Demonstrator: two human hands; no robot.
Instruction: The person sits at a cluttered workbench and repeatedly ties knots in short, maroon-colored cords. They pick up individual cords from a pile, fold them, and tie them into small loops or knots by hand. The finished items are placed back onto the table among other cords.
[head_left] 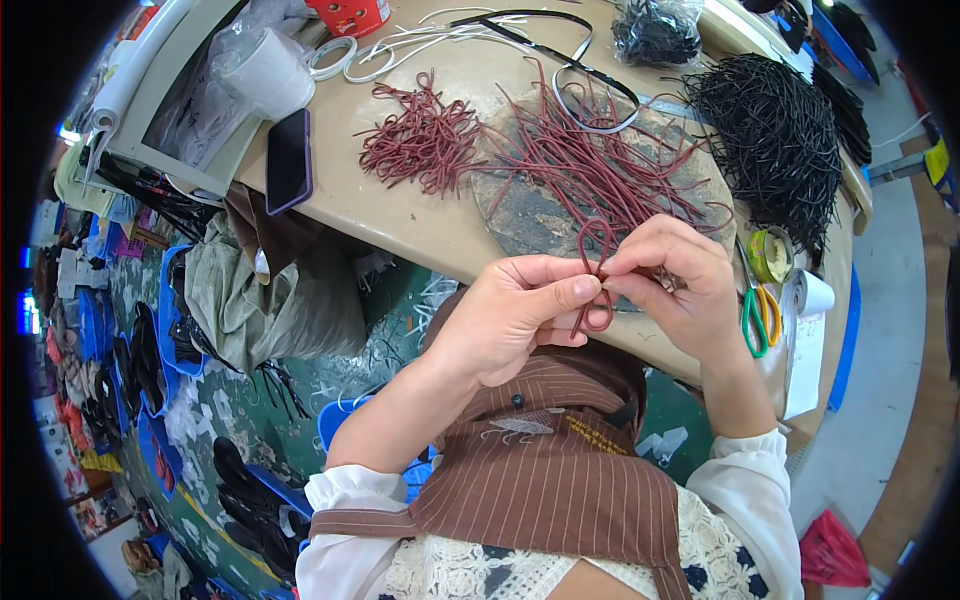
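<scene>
Between my two hands, just in front of the table edge, is a dark red cord (597, 240) bent into loops, one standing above my fingers and one hanging below. My left hand (535, 305) pinches it between thumb and forefinger, the other fingers curled underneath. From the other side my right hand (670, 275) grips the same cord with thumb and fingertips pressed together, touching the left thumb. The crossing of the cord is mostly hidden by my fingers. Behind my hands, loose straight red cords (600, 160) lie on a round, worn board (510, 215).
A pile of looped red cords (425, 140) lies left of the board, near a phone (289, 160). Black cords (770, 140) heap at the right. Green-handled scissors (753, 325), a tape roll (770, 255) and a white paper roll (812, 293) sit by the right edge.
</scene>
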